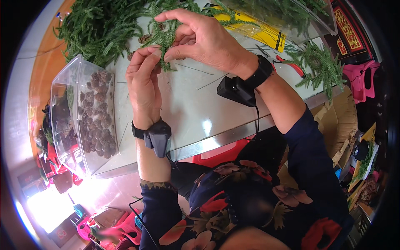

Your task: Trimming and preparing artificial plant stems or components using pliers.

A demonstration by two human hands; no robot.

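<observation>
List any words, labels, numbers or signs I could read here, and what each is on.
None reads clearly.
Yellow package: dark print, too small to read.
Red-and-gold panel: gold markings, too blurred to tell whether writing.
Black wrist devices: no lettering I can make out.

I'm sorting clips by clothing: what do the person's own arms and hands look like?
The left hand and right hand are gloveless, each with a black wrist strap and a dark, boxy device; a black cable hangs from the right device. Navy sleeves end well short of the straps.
</observation>
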